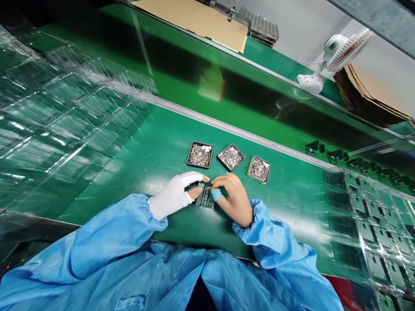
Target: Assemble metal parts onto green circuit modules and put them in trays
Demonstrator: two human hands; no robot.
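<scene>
White-gloved left hand [173, 193] at nine o'clock, thumb and finger holding the dark part [205, 200] in the middle, right hand [234, 199] at three, fingertips bunched, cannot tell if pinching anything, tray [249, 168] of shiny bits [260, 167] at two.

A white-gloved left hand [171, 195] and a blue-taped bare right hand [236, 199] meet at a dark-green slotted part [205, 200] near three square trays [198, 166] of silvery metal pieces [231, 156].

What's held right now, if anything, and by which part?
The left hand seems to steady the dark part by its upper left corner. Whether the right hand, at the part's upper right, pinches anything cannot be told.
</scene>
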